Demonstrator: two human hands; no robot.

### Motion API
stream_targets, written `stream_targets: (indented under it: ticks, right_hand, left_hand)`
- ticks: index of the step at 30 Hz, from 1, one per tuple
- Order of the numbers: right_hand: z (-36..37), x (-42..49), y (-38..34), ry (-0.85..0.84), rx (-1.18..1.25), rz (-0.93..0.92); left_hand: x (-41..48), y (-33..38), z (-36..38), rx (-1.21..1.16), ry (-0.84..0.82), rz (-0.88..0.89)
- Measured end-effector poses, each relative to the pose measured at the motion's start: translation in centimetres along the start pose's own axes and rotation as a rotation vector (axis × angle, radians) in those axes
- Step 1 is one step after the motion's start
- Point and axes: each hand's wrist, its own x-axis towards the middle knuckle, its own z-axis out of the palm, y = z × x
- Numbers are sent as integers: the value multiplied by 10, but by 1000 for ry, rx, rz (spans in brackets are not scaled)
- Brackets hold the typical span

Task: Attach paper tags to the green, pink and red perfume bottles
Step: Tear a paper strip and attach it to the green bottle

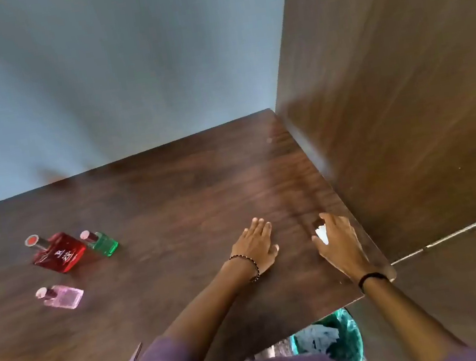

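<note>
Fetching tags: right hand (336, 238) curls round white paper tags (321, 234), left hand (255, 244) rests flat on the table (174, 214); next, probably carry them to the perfume bottles (59, 253).

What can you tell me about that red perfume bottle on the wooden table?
The red perfume bottle is a flat, square flask of translucent red glass with white lettering on its broad face. A silvery neck carries a round cap with a red top, pointing up and to the left. It rests on the dark wooden table near the far left, with no tag showing. The green perfume bottle sits close at its right; whether they touch is unclear.
</note>
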Motion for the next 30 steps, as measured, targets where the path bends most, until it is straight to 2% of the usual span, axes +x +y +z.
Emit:
stream_targets:
  ticks: [6,16,20,25,30]
  right_hand:
    - [-8,-12,17,58,169,126]
    - [12,-16,-19,66,393,159]
    - [15,-22,-29,77,528,279]
    - [15,-26,-30,78,578,395]
    - [17,-31,-25,16,495,306]
  left_hand:
    - [-1,10,14,-37,-18,28]
    - [-14,10,21,-192,42,36]
    - [-17,7,25,-220,98,51]
    - [-19,6,34,-225,124,81]
    - [-21,4,47,-158,143,120]
